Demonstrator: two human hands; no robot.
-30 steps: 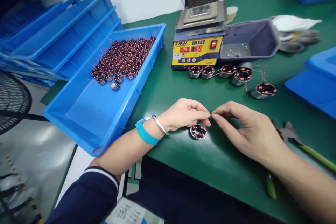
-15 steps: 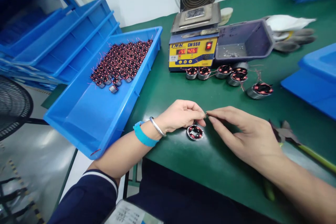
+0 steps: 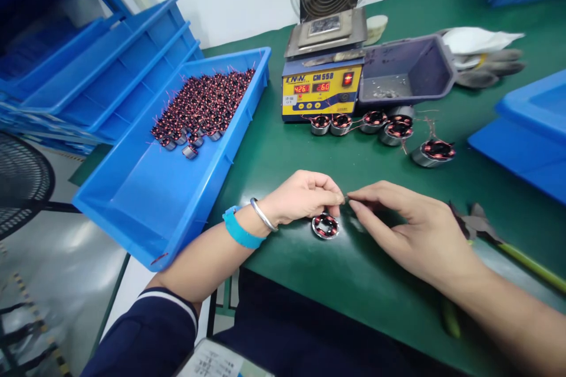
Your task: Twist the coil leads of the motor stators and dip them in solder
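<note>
- At the green tabletop, a person's bare left hand, silver bangle and turquoise band at its wrist, pinches thumb against fingers; the pinch appears closed on the tip of a fine, hair-thin wire.
- Opposite, the bare right hand brings thumb and forefinger almost together at that wire; whether they grip it is too small to tell; the fingertips face each other nearly meeting, presumably because so slight a strand calls for both.
- The ring-shaped, silver-rimmed metal core with copper coils lies flat on the tabletop just below the left hand's pinch; its place there probably keeps its wire ends within easy reach.
- Beyond the grip, similar silver cores with copper windings line up before a yellow-fronted box with red digits; likely set apart from the bulk for handiness.
- Left of the grip, a shallow blue plastic tray holds many more, heaped toward its far end.
- Right of the grip, green-handled metal pliers rest beyond the right wrist; seemingly parked there to leave both hands free.
</note>
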